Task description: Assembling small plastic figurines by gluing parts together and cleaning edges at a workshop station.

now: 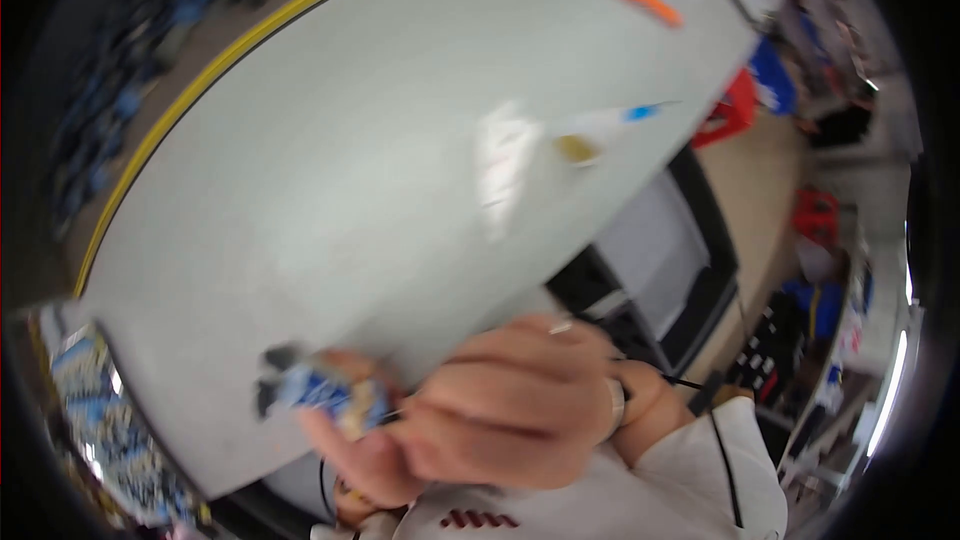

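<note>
Near the table's front edge, my left hand [362,458] is closed around a small blue-and-white object with dark grey ends [335,392]. Motion blur hides its exact kind. Close beside it on the right is my right hand [510,405], knuckles up and fingers curled in. Its fingertips meet the blue-and-white object around a thin dark piece too blurred to name. A ring shows on one right finger, and a band circles that wrist.
On the grey-white table [300,170] lie a translucent applicator with a blue tip [640,113], a blurred white elongated patch [502,165] and an orange tool [648,2]. Yellow edging [200,85] borders the far side. An open dark drawer [690,240] and red stool [730,110] stand right.
</note>
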Available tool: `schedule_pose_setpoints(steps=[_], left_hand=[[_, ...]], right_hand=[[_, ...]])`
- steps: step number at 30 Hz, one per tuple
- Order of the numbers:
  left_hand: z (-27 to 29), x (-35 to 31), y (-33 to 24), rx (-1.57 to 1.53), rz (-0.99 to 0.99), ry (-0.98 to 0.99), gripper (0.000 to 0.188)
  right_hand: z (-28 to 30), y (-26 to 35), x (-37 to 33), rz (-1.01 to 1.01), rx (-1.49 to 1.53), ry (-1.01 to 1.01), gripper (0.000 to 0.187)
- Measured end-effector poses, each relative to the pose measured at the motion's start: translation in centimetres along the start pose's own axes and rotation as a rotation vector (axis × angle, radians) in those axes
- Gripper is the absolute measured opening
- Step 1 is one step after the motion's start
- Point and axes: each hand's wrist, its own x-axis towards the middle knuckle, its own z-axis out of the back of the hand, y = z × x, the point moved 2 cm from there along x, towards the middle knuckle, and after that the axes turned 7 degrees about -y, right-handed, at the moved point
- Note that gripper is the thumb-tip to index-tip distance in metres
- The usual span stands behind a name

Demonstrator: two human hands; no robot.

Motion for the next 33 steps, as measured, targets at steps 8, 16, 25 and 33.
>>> schedule_pose_setpoints(steps=[8, 16, 25, 33], left_hand=[[0.1, 0.7, -0.8, 0.142, -0.027, 0.354, 0.04], [0.4, 0.6, -1.1, 0.171, -0.01, 0.328, 0.039], [0.2, 0.4, -1.4, 0.157, -0.003, 0.302, 0.038], [0.3, 0.3, -1.5, 0.161, 0.009, 0.331, 0.039]], right_hand=[[1.2, 0.6, 1.2, -0.024, 0.134, 0.454, 0.021], [1.2, 0.9, 0.8, -0.034, 0.136, 0.41, 0.024], [1.1, 1.1, 1.2, -0.025, 0.168, 0.389, 0.024], [1.0, 0.7, 1.1, -0.003, 0.222, 0.357, 0.023]])
